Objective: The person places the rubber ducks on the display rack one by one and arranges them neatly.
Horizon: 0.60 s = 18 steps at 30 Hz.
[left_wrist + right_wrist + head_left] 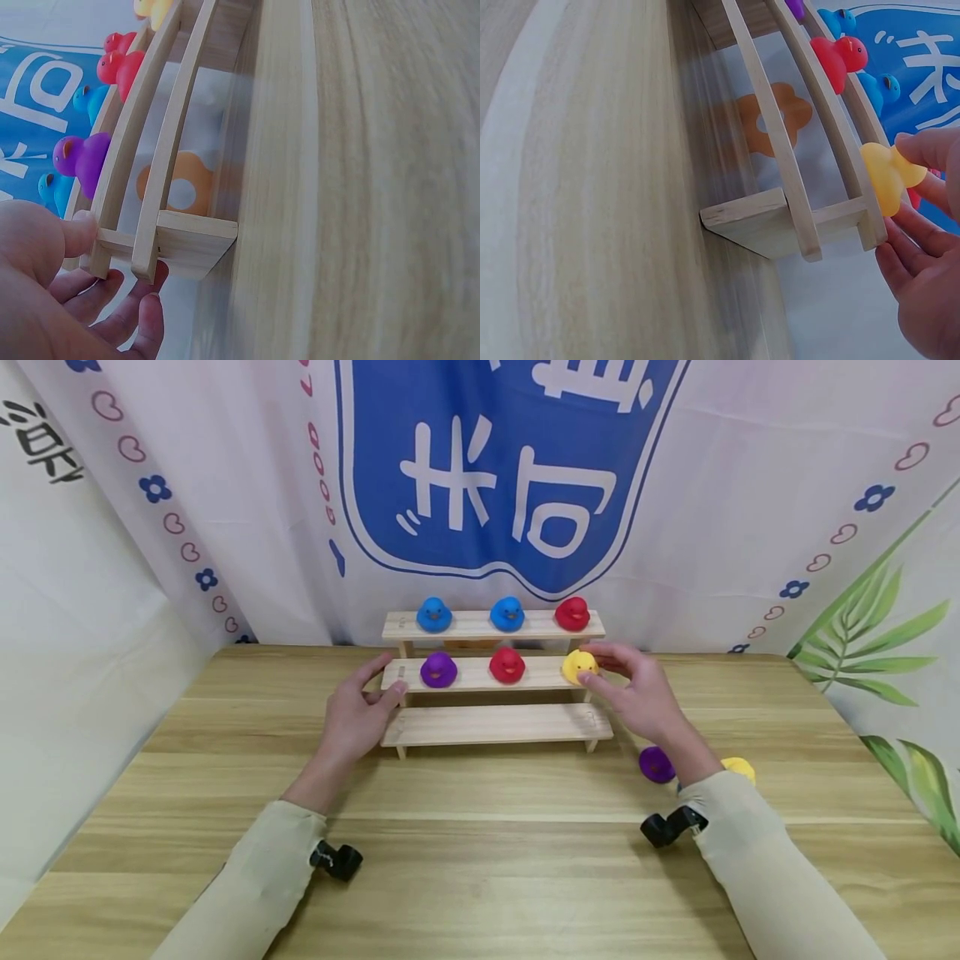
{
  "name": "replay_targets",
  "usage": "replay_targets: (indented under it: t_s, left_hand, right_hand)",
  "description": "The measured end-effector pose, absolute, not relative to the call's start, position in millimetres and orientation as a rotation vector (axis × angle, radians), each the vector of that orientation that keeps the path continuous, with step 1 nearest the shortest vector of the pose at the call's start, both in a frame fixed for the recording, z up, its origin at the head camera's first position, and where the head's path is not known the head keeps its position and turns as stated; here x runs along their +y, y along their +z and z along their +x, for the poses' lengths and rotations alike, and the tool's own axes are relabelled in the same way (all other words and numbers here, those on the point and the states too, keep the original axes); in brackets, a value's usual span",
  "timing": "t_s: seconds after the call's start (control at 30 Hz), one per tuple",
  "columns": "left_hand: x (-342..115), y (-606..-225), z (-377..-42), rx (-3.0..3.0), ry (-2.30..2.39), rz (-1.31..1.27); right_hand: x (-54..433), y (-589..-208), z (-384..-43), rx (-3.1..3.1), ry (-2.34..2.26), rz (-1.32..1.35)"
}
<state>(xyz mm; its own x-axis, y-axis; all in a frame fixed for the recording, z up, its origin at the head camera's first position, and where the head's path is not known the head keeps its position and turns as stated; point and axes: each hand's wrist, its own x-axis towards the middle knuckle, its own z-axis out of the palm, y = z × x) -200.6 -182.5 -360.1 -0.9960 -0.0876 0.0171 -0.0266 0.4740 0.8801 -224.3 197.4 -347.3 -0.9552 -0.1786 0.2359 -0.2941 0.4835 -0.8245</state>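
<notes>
A three-tier wooden display stand stands on the table. My left hand holds the left end of its middle tier, the thumb on top and the fingers at the end and below in the left wrist view. On that tier's right end is a yellow rubber duck, which my right hand pinches between thumb and fingers. Beside it sit a red duck and a purple duck. The top tier bears a blue duck, a second blue duck and another red duck.
Another purple duck lies on the table right of the stand. A second yellow duck is partly hidden behind my right wrist. Printed curtain cloth hangs behind the table.
</notes>
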Motion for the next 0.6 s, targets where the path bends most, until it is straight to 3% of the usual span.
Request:
replay_targets:
  t_s: [0.6]
  left_hand:
    - [-181.7, -359.7, -200.4, -2.654, -1.573, 0.106]
  right_hand:
    - [198.5, -346.1, -224.1, -2.604, 1.491, 0.417]
